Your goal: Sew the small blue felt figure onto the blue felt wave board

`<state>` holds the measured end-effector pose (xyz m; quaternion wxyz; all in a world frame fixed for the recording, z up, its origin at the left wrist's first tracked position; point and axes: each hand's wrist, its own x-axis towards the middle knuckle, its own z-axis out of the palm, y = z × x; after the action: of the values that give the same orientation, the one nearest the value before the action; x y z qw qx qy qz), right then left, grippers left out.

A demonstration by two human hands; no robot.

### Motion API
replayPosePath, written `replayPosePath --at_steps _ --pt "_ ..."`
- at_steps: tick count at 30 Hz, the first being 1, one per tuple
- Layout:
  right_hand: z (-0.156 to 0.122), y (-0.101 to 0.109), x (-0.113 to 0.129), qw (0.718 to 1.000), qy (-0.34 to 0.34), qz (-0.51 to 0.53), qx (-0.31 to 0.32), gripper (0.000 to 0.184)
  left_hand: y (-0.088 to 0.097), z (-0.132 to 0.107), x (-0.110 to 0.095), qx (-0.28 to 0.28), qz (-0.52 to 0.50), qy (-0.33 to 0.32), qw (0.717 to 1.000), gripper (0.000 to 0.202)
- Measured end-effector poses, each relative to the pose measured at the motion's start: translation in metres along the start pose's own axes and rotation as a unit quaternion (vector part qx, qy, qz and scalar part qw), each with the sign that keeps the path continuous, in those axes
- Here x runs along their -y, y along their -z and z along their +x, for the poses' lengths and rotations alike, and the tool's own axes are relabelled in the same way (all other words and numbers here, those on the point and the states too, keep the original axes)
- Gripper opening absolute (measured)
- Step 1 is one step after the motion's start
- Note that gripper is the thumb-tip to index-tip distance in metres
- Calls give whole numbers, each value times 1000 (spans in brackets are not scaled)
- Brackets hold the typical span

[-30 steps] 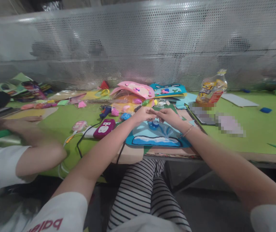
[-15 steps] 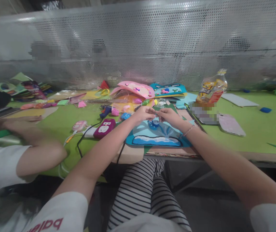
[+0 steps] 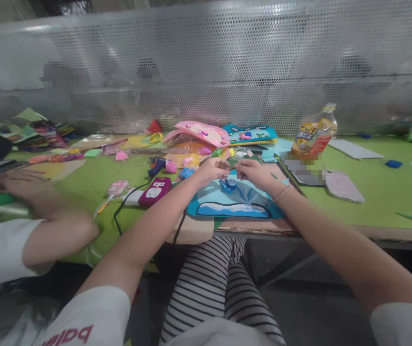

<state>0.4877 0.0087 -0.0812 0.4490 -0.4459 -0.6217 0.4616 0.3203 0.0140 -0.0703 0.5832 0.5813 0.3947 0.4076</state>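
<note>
Over a blue craft board (image 3: 206, 194) my two hands face each other, fingertips almost meeting. My left hand (image 3: 213, 170) is closed in a pinch, and so is my right hand (image 3: 251, 172); whatever lies between their fingertips is too small to make out. Below them, a small round blue tub (image 3: 230, 184) rests on the board, with clear plastic wrap (image 3: 249, 194) beside it. A white and blue cloud-like strip with a dark outline (image 3: 233, 210) runs along the board's near edge. A blue lump in wrapping (image 3: 187, 173) lies left of my left hand.
Left of the board lie a purple power bank (image 3: 156, 191), a glue gun (image 3: 156, 166) and cables. Pink (image 3: 206, 134) and teal (image 3: 251, 134) decorated pieces stand behind. At right are a bottle (image 3: 314, 132) and a phone (image 3: 345, 186). A co-worker's arm (image 3: 58, 221) rests at left.
My fingertips have drawn slightly apart, still pinched above the board. The co-worker's hand at left has shifted a little. The items on the table stay in place.
</note>
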Motion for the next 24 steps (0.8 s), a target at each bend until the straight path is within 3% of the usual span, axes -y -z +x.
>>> replayPosePath --at_steps 8,12,24 --pt "-2 0 4 1000 -15 1 -11 9 1 0 0 -9 -6 -2 1000 16" --pt "-3 -1 5 1000 -14 -10 -15 7 1 0 1 -6 -7 -2 1000 18" --pt "0 2 0 997 31 -69 -12 40 -1 3 1 -10 10 15 1000 16"
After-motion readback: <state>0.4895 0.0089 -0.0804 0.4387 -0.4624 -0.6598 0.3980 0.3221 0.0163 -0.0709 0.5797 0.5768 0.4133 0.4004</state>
